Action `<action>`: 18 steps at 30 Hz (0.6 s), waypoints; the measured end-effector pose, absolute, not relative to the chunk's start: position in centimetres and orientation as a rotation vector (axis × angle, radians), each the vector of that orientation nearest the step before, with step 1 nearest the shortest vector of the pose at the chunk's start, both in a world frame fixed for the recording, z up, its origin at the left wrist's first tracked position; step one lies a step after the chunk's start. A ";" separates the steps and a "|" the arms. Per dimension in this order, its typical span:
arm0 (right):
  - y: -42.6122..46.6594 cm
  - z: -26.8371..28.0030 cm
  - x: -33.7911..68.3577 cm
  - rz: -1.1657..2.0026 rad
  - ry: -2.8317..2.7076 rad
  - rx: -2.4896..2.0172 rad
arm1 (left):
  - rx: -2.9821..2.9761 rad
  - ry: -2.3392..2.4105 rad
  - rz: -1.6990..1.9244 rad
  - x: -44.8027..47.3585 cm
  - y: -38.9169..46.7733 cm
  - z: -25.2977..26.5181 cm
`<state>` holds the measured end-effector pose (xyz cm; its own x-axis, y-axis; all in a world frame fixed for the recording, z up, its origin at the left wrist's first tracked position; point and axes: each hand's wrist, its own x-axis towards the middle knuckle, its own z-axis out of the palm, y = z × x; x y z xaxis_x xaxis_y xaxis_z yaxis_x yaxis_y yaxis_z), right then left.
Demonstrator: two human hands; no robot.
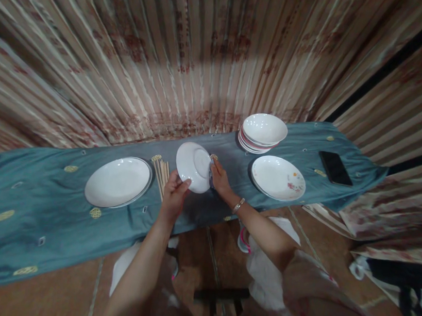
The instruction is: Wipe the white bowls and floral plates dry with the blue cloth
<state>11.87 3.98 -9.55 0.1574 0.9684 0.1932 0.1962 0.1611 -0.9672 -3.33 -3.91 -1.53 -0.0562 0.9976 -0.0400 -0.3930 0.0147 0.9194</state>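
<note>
A white bowl (190,163) is tilted up above the middle of the table, its underside and foot ring turned toward me. My left hand (174,191) grips its lower left edge, thumb on the outside. At the right edge of the bowl, my right hand (221,178) is closed around a small bluish-grey cloth (211,173), mostly hidden by the fingers and pressed to the rim. Several wooden chopsticks (161,173) lie just left of the bowl, partly behind my left hand.
Large white plates (119,182) are stacked at the left. To the right stand a pile of bowls (264,130) and flower-patterned plates (277,178). A black phone (335,168) lies near the right end of the teal tablecloth (56,214). Curtains (204,55) hang behind the table.
</note>
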 end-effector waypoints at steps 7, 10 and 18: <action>1.0 -9.7 11.1 0.739 -1.434 -1.292 | 0.794 0.972 1.474 -3.5 -3.2 -1.8; -0.9 -9.2 10.6 0.690 -1.519 -1.309 | 0.774 0.982 1.476 -3.5 -3.1 -1.7; -4.0 -6.4 10.1 0.425 -1.895 -1.155 | 0.791 0.979 1.476 -3.7 -3.0 -1.9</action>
<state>10.08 -4.03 -6.45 -0.2086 0.8465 0.4898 0.5561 0.5147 -0.6526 -3.73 -3.03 -1.90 -0.1345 0.9897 -0.0487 -0.4297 -0.0140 0.9029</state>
